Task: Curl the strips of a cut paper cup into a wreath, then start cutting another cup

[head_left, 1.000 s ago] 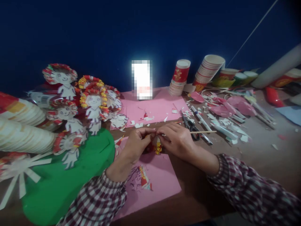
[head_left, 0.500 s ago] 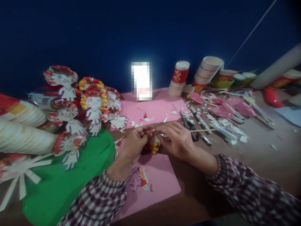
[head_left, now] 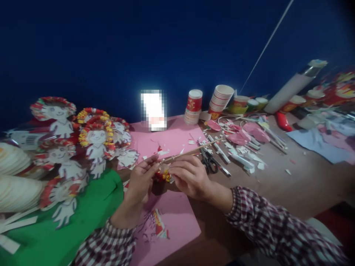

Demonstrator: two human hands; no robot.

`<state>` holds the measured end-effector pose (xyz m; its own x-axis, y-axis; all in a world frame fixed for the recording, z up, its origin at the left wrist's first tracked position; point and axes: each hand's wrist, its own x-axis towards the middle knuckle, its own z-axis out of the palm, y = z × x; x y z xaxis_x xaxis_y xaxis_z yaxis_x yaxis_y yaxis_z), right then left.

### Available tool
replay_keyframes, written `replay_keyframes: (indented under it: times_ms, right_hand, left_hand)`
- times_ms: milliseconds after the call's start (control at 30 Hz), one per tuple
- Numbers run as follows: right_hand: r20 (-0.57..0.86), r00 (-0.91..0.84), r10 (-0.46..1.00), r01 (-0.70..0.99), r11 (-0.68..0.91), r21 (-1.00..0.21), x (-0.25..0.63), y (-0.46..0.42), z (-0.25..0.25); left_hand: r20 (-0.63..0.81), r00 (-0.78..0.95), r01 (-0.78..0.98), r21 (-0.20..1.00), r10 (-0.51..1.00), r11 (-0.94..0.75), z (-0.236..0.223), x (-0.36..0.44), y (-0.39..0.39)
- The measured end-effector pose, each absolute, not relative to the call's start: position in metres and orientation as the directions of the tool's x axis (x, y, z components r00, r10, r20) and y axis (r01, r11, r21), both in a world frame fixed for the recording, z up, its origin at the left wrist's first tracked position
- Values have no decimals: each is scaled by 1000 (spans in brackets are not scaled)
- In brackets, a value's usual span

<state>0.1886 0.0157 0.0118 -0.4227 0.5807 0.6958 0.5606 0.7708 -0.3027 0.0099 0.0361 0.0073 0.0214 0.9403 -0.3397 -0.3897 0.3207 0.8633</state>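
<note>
nearest, a pink sheet (head_left: 180, 218) with red-and-yellow scraps (head_left: 158, 221) lies on the desk (head_left: 266, 184). past it, the left hand (head_left: 141, 181) has its grip pinched on 1 thin stick (head_left: 196, 149). the curled paper piece (head_left: 166, 176) sits between the 2 hands; the right hand (head_left: 191, 175) has a narrow grip beside it, whether holding it i cannot tell. farther, black scissors (head_left: 211, 164), then stacked cups (head_left: 221, 99) before a blue wall (head_left: 111, 48).

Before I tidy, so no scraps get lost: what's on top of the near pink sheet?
The near pink sheet bears a red-and-yellow scrap and dark shreds or marks; anything behind the left hand and sleeve is hidden.
</note>
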Motion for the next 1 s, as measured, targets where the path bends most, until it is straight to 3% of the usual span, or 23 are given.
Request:
replay_keyframes:
  times_ms: [633, 1000]
  right_hand:
    - [659, -506, 556, 506, 810, -296, 185, 20, 11]
    - [514, -455, 727, 808, 580, -103, 204, 28, 37]
  left_hand:
    - [-363, -21, -470, 826, 932, 311, 9, 11, 39]
    - [-296, -4, -434, 861, 955, 265, 3, 11, 37]
